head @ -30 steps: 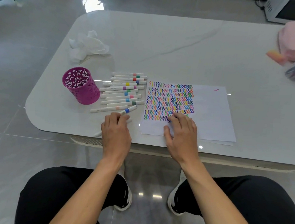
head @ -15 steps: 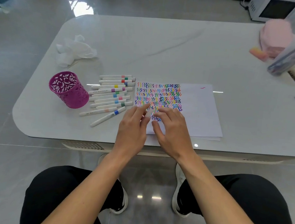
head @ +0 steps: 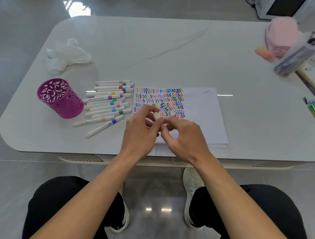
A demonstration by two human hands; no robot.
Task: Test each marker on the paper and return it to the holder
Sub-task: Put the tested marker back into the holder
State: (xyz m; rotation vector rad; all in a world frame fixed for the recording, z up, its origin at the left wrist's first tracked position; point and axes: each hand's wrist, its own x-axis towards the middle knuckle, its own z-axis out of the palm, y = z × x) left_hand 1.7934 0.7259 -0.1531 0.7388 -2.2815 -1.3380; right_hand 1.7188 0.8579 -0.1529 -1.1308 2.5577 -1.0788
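Two hands meet over the paper [head: 201, 111]: your left hand [head: 142, 132] and your right hand [head: 186, 140] both pinch one white marker [head: 156, 116] with bent fingers.

I have one head-worn wide-angle view. It faces forward and steeply down across the table [head: 178, 45] from its near edge, close above the left hand [head: 140, 133] and right hand [head: 185, 139].

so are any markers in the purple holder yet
No, the purple holder shows only its own patterned inside, while the markers lie in a row on the table beside it.
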